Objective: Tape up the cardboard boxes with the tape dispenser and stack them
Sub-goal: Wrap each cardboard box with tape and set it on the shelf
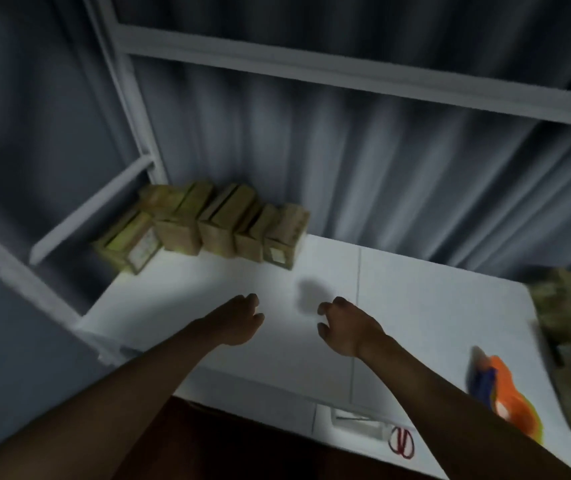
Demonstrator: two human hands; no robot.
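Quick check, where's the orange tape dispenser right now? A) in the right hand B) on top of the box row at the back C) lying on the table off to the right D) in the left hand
C: the orange tape dispenser lies on the white table, right of the right hand; both that and the left hand hover empty, fingers loosely curled.

The cardboard boxes (208,223) are tan-brown, two with pale labels. The table (415,306) is white. The tape dispenser (506,393) is orange with a blue part. The curtain (381,150) behind is grey-blue; the shelf frame (312,64) is light grey. A red loop (402,441) lies at the table's near edge.
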